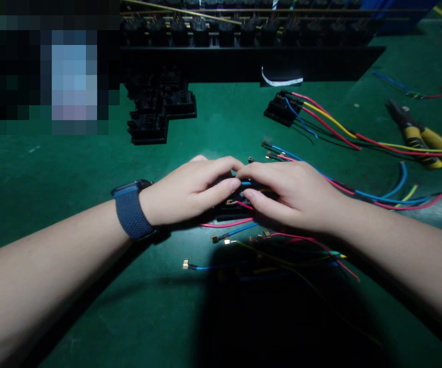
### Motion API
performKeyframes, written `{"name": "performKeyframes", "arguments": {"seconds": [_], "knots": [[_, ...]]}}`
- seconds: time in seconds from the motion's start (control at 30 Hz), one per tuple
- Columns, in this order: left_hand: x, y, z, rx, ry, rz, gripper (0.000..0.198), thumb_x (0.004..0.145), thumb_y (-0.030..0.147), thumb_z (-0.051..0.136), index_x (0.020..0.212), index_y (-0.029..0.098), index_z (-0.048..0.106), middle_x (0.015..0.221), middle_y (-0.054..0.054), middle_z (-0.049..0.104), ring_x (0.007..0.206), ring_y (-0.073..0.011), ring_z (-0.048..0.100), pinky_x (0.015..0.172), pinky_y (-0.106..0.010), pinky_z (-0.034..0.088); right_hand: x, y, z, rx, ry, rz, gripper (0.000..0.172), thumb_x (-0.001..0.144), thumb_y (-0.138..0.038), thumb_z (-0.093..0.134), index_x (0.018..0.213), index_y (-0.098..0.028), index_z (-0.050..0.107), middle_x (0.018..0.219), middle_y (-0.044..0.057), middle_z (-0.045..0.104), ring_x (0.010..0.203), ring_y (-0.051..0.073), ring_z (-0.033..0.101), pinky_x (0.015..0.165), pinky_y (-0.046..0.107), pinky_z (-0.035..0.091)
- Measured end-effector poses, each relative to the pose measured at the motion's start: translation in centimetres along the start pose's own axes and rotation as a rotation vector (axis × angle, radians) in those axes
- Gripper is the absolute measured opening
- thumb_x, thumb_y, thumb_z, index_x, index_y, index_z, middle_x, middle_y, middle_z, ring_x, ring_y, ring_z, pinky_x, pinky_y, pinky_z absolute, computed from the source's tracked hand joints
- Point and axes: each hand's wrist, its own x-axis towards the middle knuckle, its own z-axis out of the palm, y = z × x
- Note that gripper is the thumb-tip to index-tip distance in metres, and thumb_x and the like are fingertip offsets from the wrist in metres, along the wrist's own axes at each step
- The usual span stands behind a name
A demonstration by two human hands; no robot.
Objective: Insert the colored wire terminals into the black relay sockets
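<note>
My left hand (194, 191), with a dark watch on its wrist, curls around the left side of a black plastic socket (224, 210). From the right, my right hand (293, 194) closes over the same socket, its fingertips meeting those of the left. Red and blue wires show at the socket between the thumbs; much of it is hidden under my fingers. Just in front lie loose wires with brass terminals, among them a blue wire (205, 268) and a yellow one (240, 244). More terminal-ended wires (286, 149) lie behind my right hand.
Black sockets (150, 125) are grouped at back left on the green table (129, 306). A wired socket (282, 110) lies at back right, near yellow-handled pliers (422, 140). Along the back stands a long black panel (221, 64) with a row of parts.
</note>
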Motion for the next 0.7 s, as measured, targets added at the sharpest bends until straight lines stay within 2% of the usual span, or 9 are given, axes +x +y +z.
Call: {"name": "performKeyframes", "arguments": {"seconds": [0.43,0.7], "knots": [[0.07,-0.05,0.01,-0.004,0.007,0.012,0.034,0.097,0.037,0.034,0.114,0.015,0.055,0.102,-0.001,0.065,0.089,-0.0148,0.058,0.082,-0.026,0.036,0.02,-0.06,-0.03,0.01,0.001,0.002,0.034,0.092,-0.036,0.039,0.112,-0.016,0.059,0.09,0.005,0.068,0.08,0.019,0.064,0.068,0.029,0.044],[0.13,-0.11,-0.01,0.004,0.005,0.005,0.035,0.097,0.037,0.033,0.114,0.015,0.054,0.103,-0.002,0.065,0.089,-0.0151,0.058,0.082,-0.026,0.036,-0.04,-0.06,-0.04,0.0,0.005,0.008,0.036,0.093,-0.036,0.039,0.116,-0.017,0.058,0.088,0.004,0.068,0.078,0.018,0.064,0.066,0.028,0.043]]}}
